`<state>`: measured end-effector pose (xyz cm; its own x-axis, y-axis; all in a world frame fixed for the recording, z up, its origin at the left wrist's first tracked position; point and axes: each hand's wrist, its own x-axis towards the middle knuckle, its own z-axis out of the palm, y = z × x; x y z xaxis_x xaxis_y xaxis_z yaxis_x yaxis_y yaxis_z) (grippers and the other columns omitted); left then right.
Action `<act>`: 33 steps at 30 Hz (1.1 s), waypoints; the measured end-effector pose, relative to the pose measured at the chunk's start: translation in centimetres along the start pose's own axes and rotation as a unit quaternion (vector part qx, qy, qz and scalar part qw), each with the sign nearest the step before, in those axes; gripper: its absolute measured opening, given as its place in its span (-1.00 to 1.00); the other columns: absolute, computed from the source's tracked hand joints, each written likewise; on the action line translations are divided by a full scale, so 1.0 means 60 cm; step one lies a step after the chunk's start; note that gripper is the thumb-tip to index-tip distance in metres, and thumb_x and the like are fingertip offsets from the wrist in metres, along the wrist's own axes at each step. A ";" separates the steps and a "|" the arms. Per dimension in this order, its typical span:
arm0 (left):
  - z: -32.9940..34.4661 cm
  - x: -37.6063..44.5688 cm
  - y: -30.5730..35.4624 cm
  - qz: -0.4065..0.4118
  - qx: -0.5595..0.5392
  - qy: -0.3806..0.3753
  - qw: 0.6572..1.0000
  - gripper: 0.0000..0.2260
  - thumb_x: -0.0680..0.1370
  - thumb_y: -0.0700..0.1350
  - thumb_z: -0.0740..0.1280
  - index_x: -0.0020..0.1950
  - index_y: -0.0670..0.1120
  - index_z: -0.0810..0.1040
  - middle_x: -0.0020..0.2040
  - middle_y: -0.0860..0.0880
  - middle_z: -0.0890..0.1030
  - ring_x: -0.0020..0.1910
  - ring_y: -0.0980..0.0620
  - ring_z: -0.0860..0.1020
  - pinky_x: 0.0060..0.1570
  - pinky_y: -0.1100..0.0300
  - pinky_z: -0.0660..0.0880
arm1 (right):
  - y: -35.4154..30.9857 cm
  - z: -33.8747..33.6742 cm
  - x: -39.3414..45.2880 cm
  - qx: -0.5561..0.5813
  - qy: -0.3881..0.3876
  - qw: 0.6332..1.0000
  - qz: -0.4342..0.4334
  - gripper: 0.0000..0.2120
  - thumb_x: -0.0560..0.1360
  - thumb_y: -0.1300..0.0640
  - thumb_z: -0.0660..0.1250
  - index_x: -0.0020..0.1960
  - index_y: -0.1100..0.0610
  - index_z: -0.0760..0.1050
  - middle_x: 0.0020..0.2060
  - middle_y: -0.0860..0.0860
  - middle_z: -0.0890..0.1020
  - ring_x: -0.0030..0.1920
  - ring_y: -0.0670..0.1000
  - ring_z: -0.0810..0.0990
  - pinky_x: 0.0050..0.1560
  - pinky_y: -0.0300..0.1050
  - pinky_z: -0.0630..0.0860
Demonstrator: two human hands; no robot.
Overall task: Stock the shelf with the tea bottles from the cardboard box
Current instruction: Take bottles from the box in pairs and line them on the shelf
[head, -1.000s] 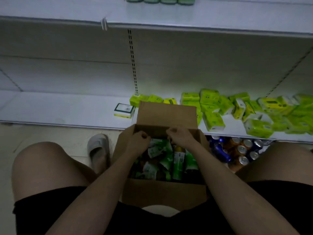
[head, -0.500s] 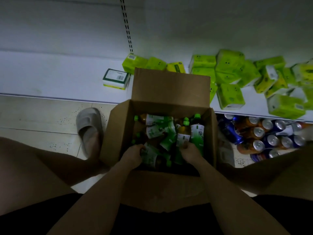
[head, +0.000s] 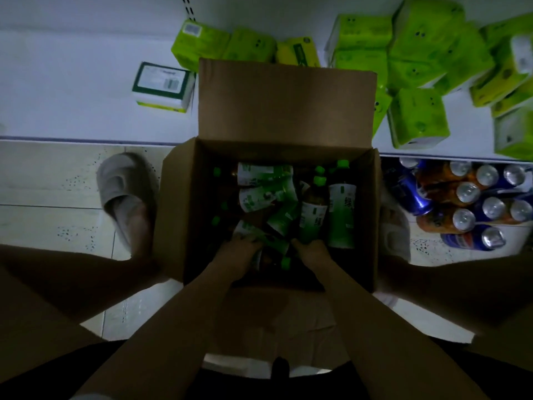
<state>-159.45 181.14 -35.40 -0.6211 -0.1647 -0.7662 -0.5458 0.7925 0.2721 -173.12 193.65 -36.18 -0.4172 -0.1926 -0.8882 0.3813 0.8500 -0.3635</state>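
- The cardboard box (head: 268, 215) sits open on the floor between the person's knees, its far flap standing up against the edge of the shelf (head: 72, 105).
- The tea bottles (head: 288, 203) are all inside the box — a loose jumble, some lying flat, a few leaning with green caps toward the shelf.
- The left hand (head: 240, 251) is down among the near bottles, fingers curled over a green-and-white labelled bottle (head: 248, 230); it appears to be gripping it.
- The right hand (head: 313, 251) closes around the base of a dark bottle (head: 314, 209) that leans upright beside a paler one.
- The step in hand looks like picking the first bottles out, one per hand.
- To do it well, each bottle should be held round the body, not by the loose label wrap, and lifted straight up so neighbours are not dragged along.
- The raised flap stands between box and shelf, so the bottles likely need to clear it or go round its left side, where the shelf surface is bare.
- The dim light makes the caps the best guide to which way each bottle points.
- Writing: the bottle labels carry large green characters, one reading "绿"; the rest is too small to read.
- A white-and-green carton (head: 163, 86) on the shelf shows a barcode; the bright green packs (head: 415, 53) show no legible text.
- Blue and orange cans (head: 461, 197) lie under the shelf on the right — their branding is unreadable.
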 end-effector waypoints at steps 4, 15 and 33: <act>0.004 -0.001 -0.005 0.016 0.024 0.005 1.000 -0.53 0.62 -0.19 0.21 0.52 -0.03 0.24 0.51 -0.06 0.25 0.45 -0.21 0.21 0.32 -0.11 0.36 | 0.003 0.012 0.012 0.014 0.026 0.999 -0.012 -0.20 0.53 0.04 0.36 0.55 0.25 -0.04 0.47 0.20 0.29 0.44 0.22 0.31 0.45 0.08 0.30; -0.035 -0.032 -0.033 -0.019 -0.425 0.133 0.895 -0.42 0.48 -0.23 0.44 0.46 -0.09 0.34 0.38 -0.11 0.35 0.39 -0.06 0.34 0.27 0.25 0.28 | 0.002 0.003 0.020 0.066 -0.007 0.997 -0.047 -0.44 0.44 0.31 0.44 0.38 0.20 0.33 0.24 0.18 0.51 0.29 0.20 0.47 0.30 0.10 0.46; -0.123 -0.096 0.000 -0.026 -0.746 0.194 0.636 -0.63 0.48 0.07 0.42 0.27 0.10 0.51 0.08 0.09 0.67 0.06 0.04 0.62 -0.14 0.06 0.55 | -0.056 -0.044 -0.116 0.215 -0.160 0.960 -0.081 -0.45 0.33 0.43 0.27 0.26 0.05 0.46 0.13 0.18 0.62 0.14 0.23 0.58 0.20 0.20 0.49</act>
<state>-160.02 177.78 -26.70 -0.5152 -0.5300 -0.6736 -0.3171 -0.6122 0.7243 -173.68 193.43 -28.00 -0.2512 -0.5047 -0.8259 0.6662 0.5289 -0.5258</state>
